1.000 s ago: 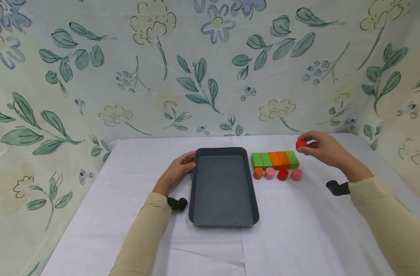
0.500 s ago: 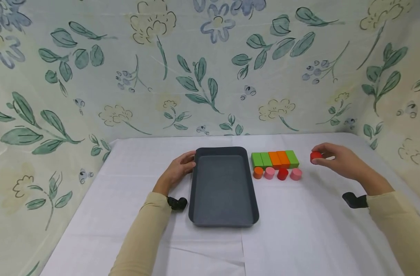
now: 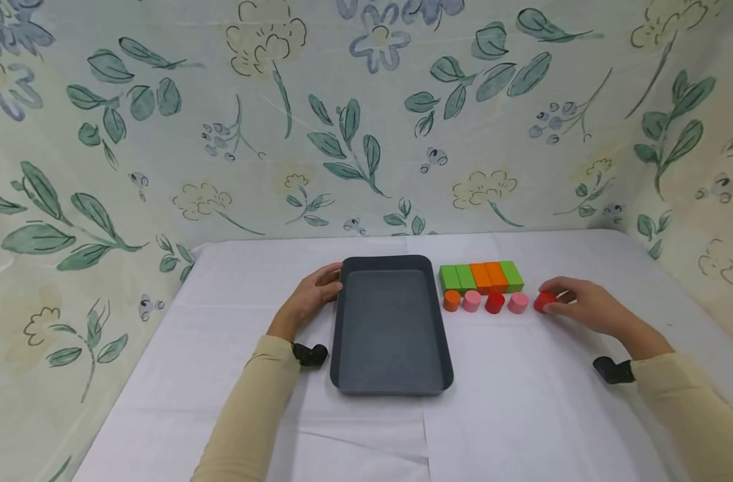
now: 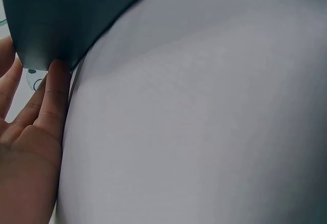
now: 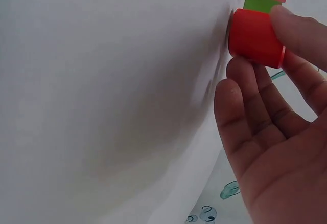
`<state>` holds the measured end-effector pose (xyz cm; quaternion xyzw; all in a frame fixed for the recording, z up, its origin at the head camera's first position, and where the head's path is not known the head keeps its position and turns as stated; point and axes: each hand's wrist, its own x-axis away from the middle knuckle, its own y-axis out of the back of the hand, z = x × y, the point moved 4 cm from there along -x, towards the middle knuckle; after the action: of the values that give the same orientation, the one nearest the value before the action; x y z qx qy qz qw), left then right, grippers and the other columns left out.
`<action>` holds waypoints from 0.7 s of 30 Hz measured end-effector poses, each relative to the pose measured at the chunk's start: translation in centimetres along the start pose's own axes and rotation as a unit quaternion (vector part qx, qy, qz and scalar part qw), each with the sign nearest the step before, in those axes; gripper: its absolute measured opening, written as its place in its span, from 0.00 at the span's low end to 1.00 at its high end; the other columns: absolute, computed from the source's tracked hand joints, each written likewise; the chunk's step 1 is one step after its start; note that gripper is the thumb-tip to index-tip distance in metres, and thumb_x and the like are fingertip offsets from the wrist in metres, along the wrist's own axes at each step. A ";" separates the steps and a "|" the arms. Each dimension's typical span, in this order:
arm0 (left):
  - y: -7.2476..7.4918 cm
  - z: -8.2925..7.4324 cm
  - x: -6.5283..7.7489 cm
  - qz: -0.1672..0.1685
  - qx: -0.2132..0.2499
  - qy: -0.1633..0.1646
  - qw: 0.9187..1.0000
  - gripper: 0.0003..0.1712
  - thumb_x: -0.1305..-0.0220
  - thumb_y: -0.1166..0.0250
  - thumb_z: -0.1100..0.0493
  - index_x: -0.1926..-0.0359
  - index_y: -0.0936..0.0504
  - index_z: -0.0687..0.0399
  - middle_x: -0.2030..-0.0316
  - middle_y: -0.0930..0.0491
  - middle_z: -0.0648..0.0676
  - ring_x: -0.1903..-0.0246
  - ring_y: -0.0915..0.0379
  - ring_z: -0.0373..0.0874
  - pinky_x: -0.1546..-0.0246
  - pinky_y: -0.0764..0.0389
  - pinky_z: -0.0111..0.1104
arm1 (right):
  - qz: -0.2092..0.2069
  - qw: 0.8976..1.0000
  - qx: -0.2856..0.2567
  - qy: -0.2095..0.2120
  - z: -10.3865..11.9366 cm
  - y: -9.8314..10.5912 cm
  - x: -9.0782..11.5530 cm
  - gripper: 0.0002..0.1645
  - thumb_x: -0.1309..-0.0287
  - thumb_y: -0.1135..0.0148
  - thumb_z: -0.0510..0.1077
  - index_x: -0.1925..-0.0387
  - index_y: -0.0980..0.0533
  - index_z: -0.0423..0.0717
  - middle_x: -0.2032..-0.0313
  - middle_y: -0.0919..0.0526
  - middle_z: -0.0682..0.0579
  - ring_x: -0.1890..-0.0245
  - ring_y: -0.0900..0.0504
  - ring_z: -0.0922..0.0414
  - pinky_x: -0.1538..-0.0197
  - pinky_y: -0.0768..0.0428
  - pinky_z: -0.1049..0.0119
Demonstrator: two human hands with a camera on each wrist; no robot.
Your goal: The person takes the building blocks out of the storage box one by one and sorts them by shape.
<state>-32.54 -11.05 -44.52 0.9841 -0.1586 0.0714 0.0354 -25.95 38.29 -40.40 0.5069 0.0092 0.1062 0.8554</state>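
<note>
At the right end of a row of small cylinders, my right hand (image 3: 592,309) pinches a red cylinder block (image 5: 257,37) between thumb and fingers. In the right wrist view its base appears to be at the white cloth. Beside it on the left stands a pink cylinder (image 3: 518,302). My left hand (image 3: 308,298) rests with its fingers against the left side of a dark grey baking tray (image 3: 392,388), near the far corner. The left wrist view shows extended fingers (image 4: 55,96) touching the tray's outer wall.
Left of the pink cylinder stand another red one (image 3: 495,303), a pink one (image 3: 471,301) and an orange one (image 3: 452,300). Behind them lie several green and orange blocks (image 3: 480,276) in a row. A floral cloth (image 3: 366,120) hangs behind the white-covered table (image 3: 221,375).
My right hand has moved right, then down toward the near side, bringing the red cylinder to the end of the cylinder row. The left hand and tray have stayed put.
</note>
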 end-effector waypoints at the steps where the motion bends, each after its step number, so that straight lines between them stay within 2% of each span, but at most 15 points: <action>1: 0.0 0.0 0.0 0.001 -0.002 0.000 1.000 0.33 0.29 0.44 0.65 0.25 0.39 0.50 0.24 0.44 0.59 0.27 0.41 0.56 0.25 0.37 0.48 | 0.003 1.000 -0.003 -0.001 0.0 -0.2 0.0 0.26 0.38 0.35 0.45 0.41 0.27 0.37 0.48 0.21 0.33 0.53 0.21 0.44 0.54 0.14 0.54; 7: 0.1 -0.1 0.0 0.003 0.001 -0.005 1.000 0.33 0.29 0.44 0.65 0.25 0.39 0.51 0.24 0.44 0.60 0.26 0.41 0.56 0.25 0.38 0.49 | 0.004 1.000 -0.004 -0.010 0.2 -0.8 -0.5 0.28 0.38 0.36 0.47 0.41 0.28 0.37 0.47 0.22 0.33 0.53 0.21 0.43 0.51 0.14 0.49; 12: 0.2 -0.3 0.0 0.003 0.000 -0.008 1.000 0.33 0.29 0.44 0.65 0.25 0.39 0.51 0.24 0.43 0.60 0.27 0.40 0.56 0.25 0.38 0.49 | 0.003 1.000 -0.013 -0.023 0.6 -1.0 -0.9 0.28 0.39 0.35 0.47 0.43 0.29 0.35 0.48 0.22 0.32 0.53 0.21 0.42 0.50 0.14 0.49; 21: 0.1 0.0 0.0 -0.005 0.003 0.010 1.000 0.32 0.29 0.43 0.64 0.26 0.37 0.49 0.24 0.42 0.58 0.27 0.39 0.54 0.25 0.37 0.47 | 0.008 0.999 -0.031 -0.040 0.7 -1.3 -1.3 0.25 0.40 0.34 0.47 0.48 0.30 0.36 0.50 0.22 0.32 0.55 0.21 0.45 0.52 0.13 0.52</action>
<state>-32.55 -11.11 -44.51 0.9842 -0.1530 0.0819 0.0344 -26.87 36.81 -41.32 0.4836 -0.0319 0.0926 0.8698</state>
